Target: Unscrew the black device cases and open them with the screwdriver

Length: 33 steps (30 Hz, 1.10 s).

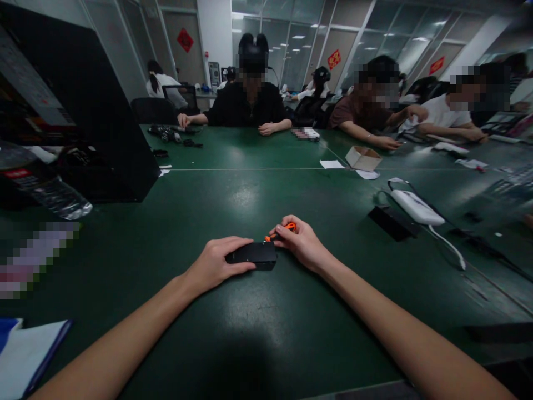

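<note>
A small flat black box (255,254) lies on the green table (250,333) in front of me. My left hand (219,262) wraps around its left end and pins it down. My right hand (300,243) is closed around a small orange-handled tool (283,229). The tool's tip points left at the box's upper right corner. Whether the tip touches the box is unclear.
A white power bank (415,206) with a cable and a black block (392,222) lie at right. A water bottle (54,195) and a big black case (83,105) stand at left. A small cardboard box (363,158) and several seated people are across the table. Papers (25,355) sit near left.
</note>
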Each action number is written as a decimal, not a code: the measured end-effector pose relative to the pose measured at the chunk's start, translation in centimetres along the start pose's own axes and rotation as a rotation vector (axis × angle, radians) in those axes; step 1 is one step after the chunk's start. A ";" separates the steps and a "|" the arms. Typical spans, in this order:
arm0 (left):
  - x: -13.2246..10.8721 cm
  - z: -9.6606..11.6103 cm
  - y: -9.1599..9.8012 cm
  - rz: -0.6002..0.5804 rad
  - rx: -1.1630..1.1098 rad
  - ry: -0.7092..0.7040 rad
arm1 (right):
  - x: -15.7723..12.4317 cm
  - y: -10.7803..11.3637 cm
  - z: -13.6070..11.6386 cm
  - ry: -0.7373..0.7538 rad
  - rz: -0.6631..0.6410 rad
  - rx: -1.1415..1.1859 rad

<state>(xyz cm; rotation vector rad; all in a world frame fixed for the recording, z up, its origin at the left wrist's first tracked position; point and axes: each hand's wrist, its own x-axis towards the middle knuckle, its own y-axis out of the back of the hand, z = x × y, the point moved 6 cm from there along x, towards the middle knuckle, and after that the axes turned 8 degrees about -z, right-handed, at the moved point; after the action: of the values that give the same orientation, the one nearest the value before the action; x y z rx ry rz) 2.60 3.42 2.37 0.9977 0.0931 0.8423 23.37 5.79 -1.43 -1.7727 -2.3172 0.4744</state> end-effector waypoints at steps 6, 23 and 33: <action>0.0 0.3 -0.3 -0.034 -0.028 -0.041 | 0.4 -0.8 0.7 -0.062 -0.065 0.007; -0.1 -0.2 -0.2 -0.026 -0.026 0.020 | -0.4 -0.5 -0.9 0.097 0.045 -0.062; 0.0 -1.0 0.0 0.006 -0.072 0.139 | -1.3 -0.2 -0.9 0.247 0.150 -0.147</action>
<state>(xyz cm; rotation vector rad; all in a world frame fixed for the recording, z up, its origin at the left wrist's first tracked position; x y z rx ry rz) 2.16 4.09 1.79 0.8722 0.1771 0.9140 23.80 4.61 -0.48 -1.9568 -2.1071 0.0997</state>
